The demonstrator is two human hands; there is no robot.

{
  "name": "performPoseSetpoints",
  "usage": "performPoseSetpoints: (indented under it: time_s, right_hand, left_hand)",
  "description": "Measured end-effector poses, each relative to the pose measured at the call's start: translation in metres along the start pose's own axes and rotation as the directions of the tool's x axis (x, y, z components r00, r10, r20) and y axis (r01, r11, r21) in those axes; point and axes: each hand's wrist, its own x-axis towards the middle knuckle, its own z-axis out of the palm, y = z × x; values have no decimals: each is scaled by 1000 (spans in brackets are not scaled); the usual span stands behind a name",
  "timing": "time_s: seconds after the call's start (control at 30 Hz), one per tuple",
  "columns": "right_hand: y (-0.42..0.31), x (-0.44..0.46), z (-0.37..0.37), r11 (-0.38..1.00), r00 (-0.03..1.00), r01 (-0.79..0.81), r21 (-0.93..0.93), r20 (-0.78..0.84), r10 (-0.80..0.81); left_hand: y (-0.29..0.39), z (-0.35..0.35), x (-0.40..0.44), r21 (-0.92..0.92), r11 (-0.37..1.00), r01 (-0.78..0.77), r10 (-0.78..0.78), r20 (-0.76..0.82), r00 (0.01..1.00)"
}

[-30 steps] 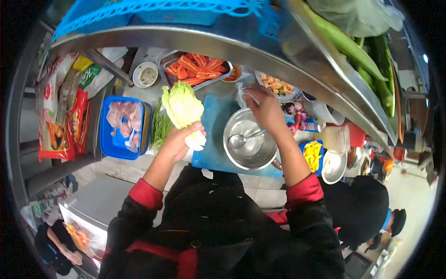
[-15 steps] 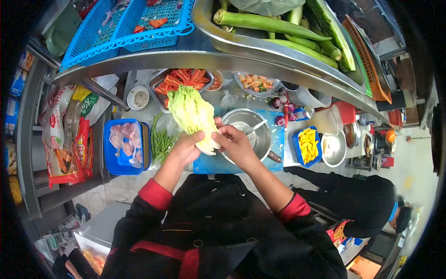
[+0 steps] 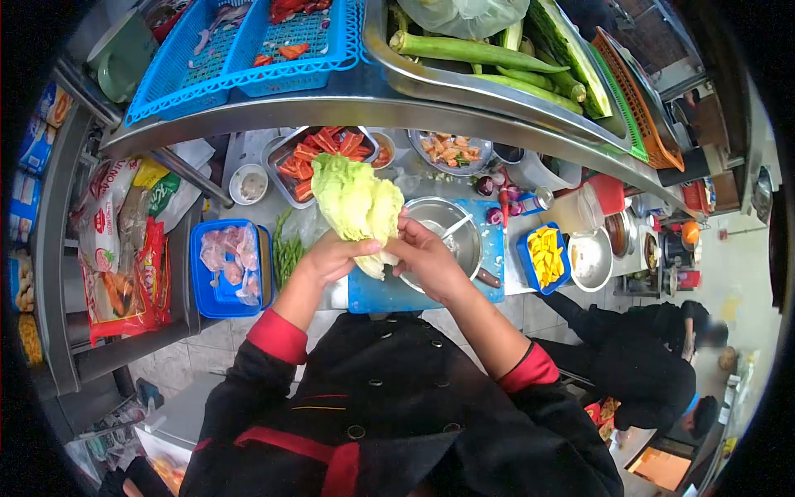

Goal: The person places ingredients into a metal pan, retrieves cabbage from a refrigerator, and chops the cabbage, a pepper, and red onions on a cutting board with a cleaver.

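Note:
A bunch of pale green lettuce leaves is held upright by its whitish base, between my two hands. My left hand is closed around the lower left side, thumb across the front. At the lower right edge, my right hand also pinches the lettuce, partly hiding its base. Just behind the right hand sits a metal bowl with a spoon handle leaning in it. The bowl rests on a blue cutting board, and a dark knife handle shows beside it.
A steel shelf edge crosses above the counter. Left are green beans and a blue tub of raw meat; behind is a tray of red pepper strips. Yellow pieces stand right. Another person bends over at right.
My hands have drawn closer together at the lettuce base, and the leaves have turned slightly to the right. The person at the right has shifted, and the whole view has moved a little.

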Motion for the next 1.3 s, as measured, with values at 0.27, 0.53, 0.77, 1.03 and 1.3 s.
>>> performPoseSetpoints:
  time_s: [0.27,0.53,0.77,1.03,1.3]
  right_hand:
    - [-13,3,-12,948,978,-209,240,59,201]
    - [-2,4,-9,996,993,-72,52,97,66]
    - [-9,-1,-24,994,994,-100,51,52,97]
    - [6,4,-32,986,1000,5,-166,29,0]
    - [10,-7,-16,919,955,-296,261,92,282]
  left_hand:
    - [0,-23,-1,11,1000,21,-21,6,1000]
    - [-4,-13,6,-12,998,64,-63,27,998]
    - [0,-10,5,-2,1000,-24,24,-51,998]
    - [-8,14,17,-89,996,-26,31,49,998]
    - [-16,18,19,-125,988,-90,93,18,996]
